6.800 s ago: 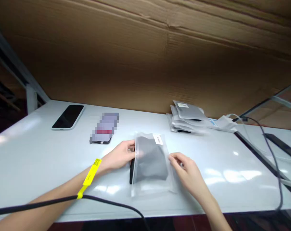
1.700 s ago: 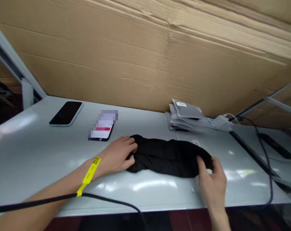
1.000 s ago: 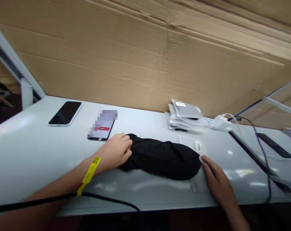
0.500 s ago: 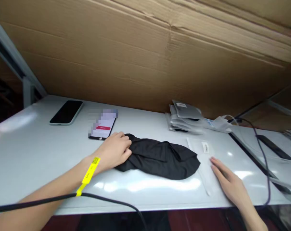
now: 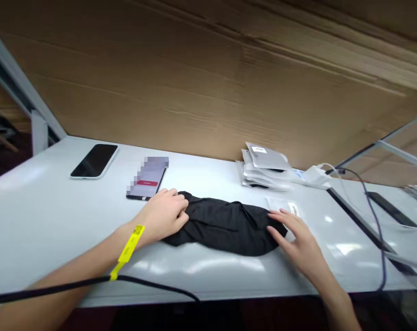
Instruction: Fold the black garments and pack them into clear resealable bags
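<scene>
We see the black cloth (image 5: 225, 225) lying in a soft heap on the white table (image 5: 39, 220), our left hand (image 5: 163, 216) curled closed on its left end and our right hand (image 5: 298, 239) flat and open on its right end, and we think it is light and floppy, best held by both ends.

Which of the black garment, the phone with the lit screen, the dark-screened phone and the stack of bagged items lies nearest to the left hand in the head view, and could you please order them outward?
1. black garment: under the left hand fingers.
2. lit-screen phone: just behind the hand.
3. dark-screened phone: far back left.
4. stack of bagged items: back right.
The last two are too close to call.
</scene>
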The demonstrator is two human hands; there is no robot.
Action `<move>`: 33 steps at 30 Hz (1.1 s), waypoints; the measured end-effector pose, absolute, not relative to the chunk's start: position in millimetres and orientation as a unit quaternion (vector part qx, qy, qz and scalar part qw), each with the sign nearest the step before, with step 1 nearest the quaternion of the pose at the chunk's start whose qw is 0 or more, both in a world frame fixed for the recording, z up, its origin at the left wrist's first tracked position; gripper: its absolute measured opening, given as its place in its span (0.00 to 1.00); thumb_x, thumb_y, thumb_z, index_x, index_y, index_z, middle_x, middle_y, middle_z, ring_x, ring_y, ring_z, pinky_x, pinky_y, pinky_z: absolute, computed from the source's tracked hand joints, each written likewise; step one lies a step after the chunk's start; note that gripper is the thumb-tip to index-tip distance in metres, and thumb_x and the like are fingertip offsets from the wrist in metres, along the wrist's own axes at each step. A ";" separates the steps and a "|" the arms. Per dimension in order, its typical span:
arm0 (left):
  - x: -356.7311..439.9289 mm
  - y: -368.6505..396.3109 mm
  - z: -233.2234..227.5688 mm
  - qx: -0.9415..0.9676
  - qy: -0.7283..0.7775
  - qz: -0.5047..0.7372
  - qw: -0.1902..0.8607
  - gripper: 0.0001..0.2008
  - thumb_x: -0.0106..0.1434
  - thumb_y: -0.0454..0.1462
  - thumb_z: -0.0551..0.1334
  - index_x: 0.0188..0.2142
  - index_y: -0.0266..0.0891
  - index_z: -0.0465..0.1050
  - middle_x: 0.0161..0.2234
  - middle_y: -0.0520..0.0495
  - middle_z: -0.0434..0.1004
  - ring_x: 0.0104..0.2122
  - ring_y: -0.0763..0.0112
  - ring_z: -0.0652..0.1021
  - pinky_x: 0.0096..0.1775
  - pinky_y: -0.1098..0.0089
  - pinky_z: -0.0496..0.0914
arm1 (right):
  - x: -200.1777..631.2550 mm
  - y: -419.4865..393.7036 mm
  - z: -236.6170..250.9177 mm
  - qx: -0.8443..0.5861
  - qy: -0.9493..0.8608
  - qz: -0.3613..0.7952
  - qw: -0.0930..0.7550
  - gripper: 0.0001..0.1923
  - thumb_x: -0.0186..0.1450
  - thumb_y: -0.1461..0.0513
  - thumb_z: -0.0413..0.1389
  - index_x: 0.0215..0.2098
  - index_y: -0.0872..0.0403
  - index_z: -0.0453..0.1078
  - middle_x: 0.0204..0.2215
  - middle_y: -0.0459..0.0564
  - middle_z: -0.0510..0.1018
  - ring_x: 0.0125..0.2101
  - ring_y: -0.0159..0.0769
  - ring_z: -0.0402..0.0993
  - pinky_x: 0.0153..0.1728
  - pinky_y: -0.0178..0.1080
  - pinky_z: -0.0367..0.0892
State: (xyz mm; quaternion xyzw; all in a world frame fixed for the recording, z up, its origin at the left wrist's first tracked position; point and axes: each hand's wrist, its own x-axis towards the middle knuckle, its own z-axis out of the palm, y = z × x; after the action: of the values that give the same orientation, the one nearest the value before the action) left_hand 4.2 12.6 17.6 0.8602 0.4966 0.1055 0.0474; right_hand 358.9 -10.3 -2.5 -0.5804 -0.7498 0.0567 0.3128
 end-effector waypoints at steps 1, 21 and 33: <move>4.5 12.5 18.2 0.857 0.500 0.118 0.049 0.09 0.63 0.32 0.54 0.26 0.40 0.68 0.28 0.47 0.74 0.34 0.60 0.73 0.37 0.61 0.66 | 355.1 -7.9 -2.4 -0.572 -0.759 0.060 0.307 0.17 0.63 0.49 0.56 0.44 0.48 0.77 0.46 0.52 0.81 0.51 0.48 0.73 0.55 0.56 0.66; 4.7 13.5 9.8 0.889 0.419 0.158 0.092 0.05 0.66 0.34 0.58 0.37 0.40 0.73 0.37 0.48 0.73 0.40 0.64 0.73 0.43 0.65 0.67 | 349.1 1.2 3.7 -0.581 -0.765 0.105 0.257 0.10 0.62 0.54 0.54 0.32 0.47 0.76 0.38 0.52 0.82 0.48 0.51 0.74 0.50 0.54 0.67; 6.4 62.8 20.9 0.814 0.516 0.226 0.145 0.11 0.64 0.40 0.55 0.33 0.39 0.74 0.34 0.48 0.77 0.35 0.65 0.75 0.37 0.67 0.67 | 354.9 56.0 3.5 -0.640 -0.683 0.064 0.346 0.20 0.62 0.46 0.51 0.32 0.52 0.74 0.31 0.54 0.83 0.32 0.46 0.79 0.35 0.47 0.71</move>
State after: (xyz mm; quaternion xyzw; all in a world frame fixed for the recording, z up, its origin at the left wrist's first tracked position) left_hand 6.4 62.8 20.9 0.8138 0.5155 0.2258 0.1449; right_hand 354.9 56.0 3.5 -0.6400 -0.6833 0.0637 0.3456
